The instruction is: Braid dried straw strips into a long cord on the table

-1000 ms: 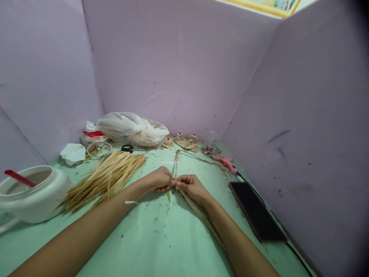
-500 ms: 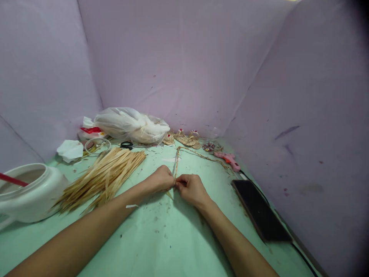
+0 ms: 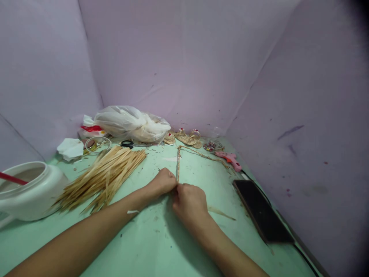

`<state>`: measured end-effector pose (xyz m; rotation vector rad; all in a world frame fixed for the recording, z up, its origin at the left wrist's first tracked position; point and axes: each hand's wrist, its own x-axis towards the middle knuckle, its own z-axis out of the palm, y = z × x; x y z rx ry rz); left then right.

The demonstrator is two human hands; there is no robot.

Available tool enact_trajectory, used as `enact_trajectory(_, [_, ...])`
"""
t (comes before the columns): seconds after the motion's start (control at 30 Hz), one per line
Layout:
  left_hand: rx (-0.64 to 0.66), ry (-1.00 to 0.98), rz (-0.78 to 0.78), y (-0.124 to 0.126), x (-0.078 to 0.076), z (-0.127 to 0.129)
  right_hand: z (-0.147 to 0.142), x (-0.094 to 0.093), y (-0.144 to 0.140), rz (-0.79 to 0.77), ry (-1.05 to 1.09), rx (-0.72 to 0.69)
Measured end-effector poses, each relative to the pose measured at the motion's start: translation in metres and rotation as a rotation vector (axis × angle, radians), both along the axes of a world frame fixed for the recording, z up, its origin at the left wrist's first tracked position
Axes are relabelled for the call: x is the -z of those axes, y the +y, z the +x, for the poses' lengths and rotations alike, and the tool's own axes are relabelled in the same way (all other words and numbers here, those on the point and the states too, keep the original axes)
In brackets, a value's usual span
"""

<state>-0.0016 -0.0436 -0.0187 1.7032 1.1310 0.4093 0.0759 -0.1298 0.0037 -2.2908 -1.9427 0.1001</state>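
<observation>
A thin twisted straw cord [image 3: 178, 165] runs from my hands toward the back of the table, then bends right. My left hand [image 3: 165, 181] is closed on its near end. Close against it, my right hand [image 3: 190, 200] is also closed at that end, its knuckles up and its fingertips mostly hidden. A loose pale strip [image 3: 221, 212] sticks out to the right of my right hand. Left of my hands lies a spread bundle of dry straw strips [image 3: 106, 177].
A white pot [image 3: 54, 192] with a red stick stands at left. Behind are a plastic bag [image 3: 129, 123], black scissors [image 3: 127, 144], small woven sandals [image 3: 187, 138] and beads [image 3: 211, 146]. At right are a pink glue gun [image 3: 230, 159] and a dark phone [image 3: 262, 211].
My right hand has rolled over from a fingertip pinch to a closed, knuckles-up hold. The loose strip now points right instead of showing below my left hand.
</observation>
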Motion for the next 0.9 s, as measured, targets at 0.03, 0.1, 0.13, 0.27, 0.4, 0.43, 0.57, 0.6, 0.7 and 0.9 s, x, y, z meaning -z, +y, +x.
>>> enact_trajectory(0.03, [-0.016, -0.012, -0.038, -0.001, -0.002, 0.000, -0.003, 0.001, -0.001, -0.011, -0.004, -0.024])
enact_trajectory(0.1, [-0.015, -0.048, -0.120, -0.002, -0.007, -0.001, -0.008, 0.005, -0.003, -0.039, -0.014, -0.065])
enact_trajectory(0.13, [0.001, -0.068, -0.155, -0.002, -0.009, -0.002, -0.010, 0.006, -0.004, -0.049, -0.018, -0.079])
enact_trajectory(0.27, [0.082, -0.168, -0.195, 0.000, -0.014, -0.008, -0.019, 0.007, -0.008, -0.057, -0.008, -0.094])
enact_trajectory(0.4, [0.095, -0.182, -0.180, 0.004, -0.016, -0.011, -0.008, -0.005, -0.009, -0.002, 0.140, -0.099])
enact_trajectory(0.43, [0.102, -0.186, -0.182, 0.005, -0.017, -0.012, -0.001, -0.008, -0.007, 0.049, 0.228, -0.067])
enact_trajectory(0.57, [0.142, -0.217, -0.234, 0.006, -0.022, -0.016, 0.033, -0.013, 0.009, 0.339, 0.788, 0.164])
enact_trajectory(0.6, [0.149, -0.218, -0.242, 0.006, -0.023, -0.017, 0.037, -0.011, 0.013, 0.315, 0.985, 0.212])
enact_trajectory(0.7, [0.158, -0.200, -0.229, 0.004, -0.023, -0.018, 0.036, -0.003, 0.021, 0.018, 1.483, 0.248])
enact_trajectory(0.9, [0.203, -0.155, -0.149, 0.007, -0.018, -0.017, 0.022, 0.011, 0.021, -0.095, 1.500, 0.253])
